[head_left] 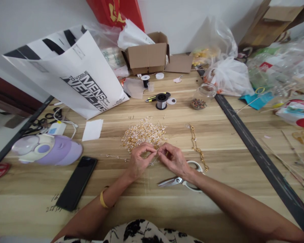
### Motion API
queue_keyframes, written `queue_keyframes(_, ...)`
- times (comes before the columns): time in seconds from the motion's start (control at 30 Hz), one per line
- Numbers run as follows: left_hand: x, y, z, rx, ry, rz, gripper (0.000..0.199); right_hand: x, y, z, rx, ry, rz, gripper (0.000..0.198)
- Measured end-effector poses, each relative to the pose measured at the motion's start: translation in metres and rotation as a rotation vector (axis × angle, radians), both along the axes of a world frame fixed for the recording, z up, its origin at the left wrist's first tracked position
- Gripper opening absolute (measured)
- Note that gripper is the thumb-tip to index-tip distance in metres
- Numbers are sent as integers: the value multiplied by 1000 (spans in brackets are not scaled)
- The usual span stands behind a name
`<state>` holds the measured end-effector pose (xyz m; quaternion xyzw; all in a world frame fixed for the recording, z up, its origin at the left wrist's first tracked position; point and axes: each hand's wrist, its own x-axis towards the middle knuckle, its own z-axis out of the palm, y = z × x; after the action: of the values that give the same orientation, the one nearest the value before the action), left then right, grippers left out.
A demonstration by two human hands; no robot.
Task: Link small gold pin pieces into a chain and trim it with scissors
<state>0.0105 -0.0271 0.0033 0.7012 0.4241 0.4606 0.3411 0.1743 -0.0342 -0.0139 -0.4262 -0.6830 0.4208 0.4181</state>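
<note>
My left hand and my right hand meet fingertip to fingertip at the near edge of a pile of small gold and clear beads. Both are closed in a pinch. What sits between the fingertips is too small to make out. Thin clear thread hangs faintly below them. A short beaded strand lies left of my left hand. White-handled scissors rest partly under my right wrist, blades pointing left. Farther right lies a gold chain.
Behind the pile stand a spool of silvery wire, a black spool and a jar of dark beads. To the left are a phone, a purple bottle and a white bag. A cardboard box stands behind.
</note>
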Motion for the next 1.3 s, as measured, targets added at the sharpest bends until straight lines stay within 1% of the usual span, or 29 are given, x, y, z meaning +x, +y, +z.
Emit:
queue_keyframes(0.37,0,-1,0,-144,-125,-55,4,0,1,1,45,8,-41,7)
queue_keyframes(0.5,0,-1,1,-164,-150,-42,3,0,1,1,52,12,-42,7)
queue_keyframes(0.87,0,-1,1,-277,-137,24,3,0,0,1,39,-8,-37,8)
queue_keyframes(1.13,-2,1,0,-297,-119,31,5,0,1,2,-14,4,-9,11)
queue_keyframes(1.3,-3,1,-1,-312,-112,44,7,0,1,2,-17,0,0,11)
